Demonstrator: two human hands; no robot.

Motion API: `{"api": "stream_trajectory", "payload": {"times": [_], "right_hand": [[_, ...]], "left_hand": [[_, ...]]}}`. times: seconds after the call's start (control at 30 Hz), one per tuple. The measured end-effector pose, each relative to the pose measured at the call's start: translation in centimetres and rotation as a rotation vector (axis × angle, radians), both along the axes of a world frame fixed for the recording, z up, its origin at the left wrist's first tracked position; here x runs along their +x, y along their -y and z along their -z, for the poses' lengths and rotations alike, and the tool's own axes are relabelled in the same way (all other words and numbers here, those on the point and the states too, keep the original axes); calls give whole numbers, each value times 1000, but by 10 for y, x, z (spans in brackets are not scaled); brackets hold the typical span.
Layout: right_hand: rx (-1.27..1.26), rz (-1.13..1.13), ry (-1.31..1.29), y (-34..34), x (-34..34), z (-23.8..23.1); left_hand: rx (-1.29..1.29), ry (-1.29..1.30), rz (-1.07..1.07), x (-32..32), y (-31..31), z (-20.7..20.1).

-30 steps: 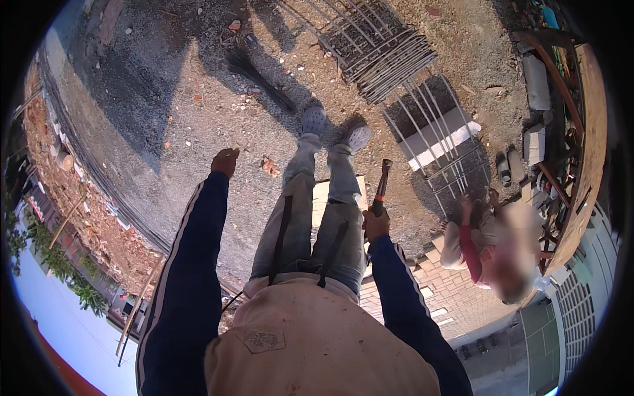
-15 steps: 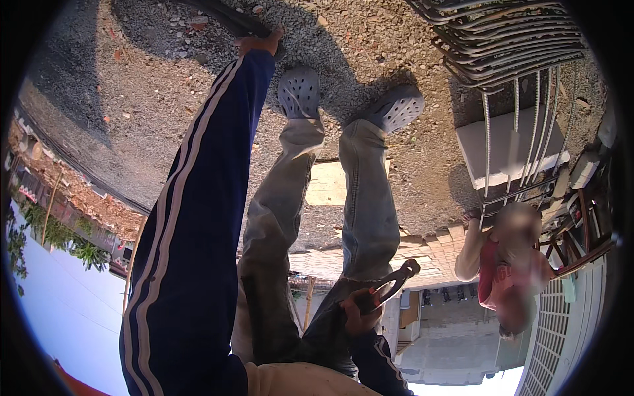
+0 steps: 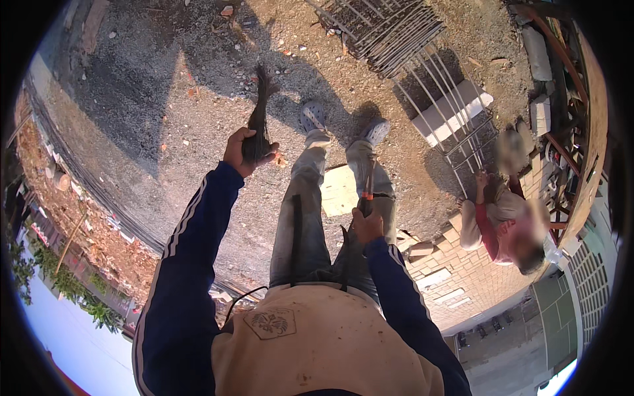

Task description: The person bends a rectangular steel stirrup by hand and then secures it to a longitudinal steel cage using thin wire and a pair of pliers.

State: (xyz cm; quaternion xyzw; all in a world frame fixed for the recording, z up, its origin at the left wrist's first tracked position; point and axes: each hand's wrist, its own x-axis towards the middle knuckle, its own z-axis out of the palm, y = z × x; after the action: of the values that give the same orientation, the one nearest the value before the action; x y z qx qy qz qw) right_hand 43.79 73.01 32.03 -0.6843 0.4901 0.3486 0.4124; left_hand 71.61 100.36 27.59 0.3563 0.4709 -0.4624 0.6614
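My left hand (image 3: pixel 243 149) is raised in front of me and is closed around a dark bundle of thin wires (image 3: pixel 259 112) that hangs from the fist. My right hand (image 3: pixel 367 226) is lower, by my right thigh, gripping pincers with red-orange handles (image 3: pixel 367 186) that point toward my feet. My grey trousers and grey clogs (image 3: pixel 313 116) stand on gravelly ground. A pale flat board (image 3: pixel 339 190) lies between my legs.
A stack of steel rebar frames (image 3: pixel 396 30) lies ahead, and a longer rebar cage (image 3: pixel 449 109) rests on a white block. A second person (image 3: pixel 505 221) crouches at the right by a brick paving. A dirt bank and cable run along the left.
My left hand has come up from the ground holding the wire bundle. My right hand with the pincers has swung down beside my thigh, and the view has pulled back up.
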Motion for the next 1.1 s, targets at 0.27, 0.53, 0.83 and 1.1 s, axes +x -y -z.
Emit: {"api": "stream_trajectory", "payload": {"times": [0.27, 0.53, 0.83, 1.1], "right_hand": [[114, -113, 373, 56, 1, -172], [-11, -101, 358, 189, -212, -171], [-94, 50, -145, 305, -458, -100], [35, -195, -177, 357, -450, 26]], "left_hand": [[-205, -44, 175, -164, 106, -186], [-226, -17, 167, -285, 239, -179], [-67, -69, 315, -417, 365, -156], [-59, 89, 166, -474, 381, -103]]}}
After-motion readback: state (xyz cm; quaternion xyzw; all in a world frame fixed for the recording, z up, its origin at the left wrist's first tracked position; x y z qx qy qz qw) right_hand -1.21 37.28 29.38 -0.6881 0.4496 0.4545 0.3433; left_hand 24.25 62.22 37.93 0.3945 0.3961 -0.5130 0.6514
